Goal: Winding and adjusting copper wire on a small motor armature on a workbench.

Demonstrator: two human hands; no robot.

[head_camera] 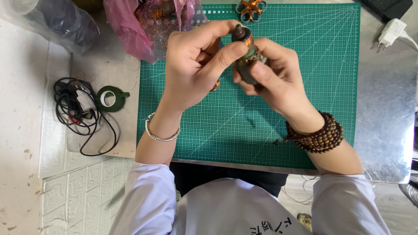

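Copper-wound cylindrical rotor (pixel 246 54) gripped by left hand (pixel 193 65) and right hand (pixel 272 80) over ruled green mat (pixel 313 87).

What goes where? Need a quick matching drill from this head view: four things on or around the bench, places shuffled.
Things:
1. small cylindrical part with copper winding
2. roll of green tape
3. white plug adapter
4. copper wire flower shape

Places:
A. top edge of the green cutting mat
B. far right top, off the mat
C. held between the left hand and right hand
D. left of the mat, beside the coiled black cable

Pairs: 1-C, 2-D, 3-B, 4-A
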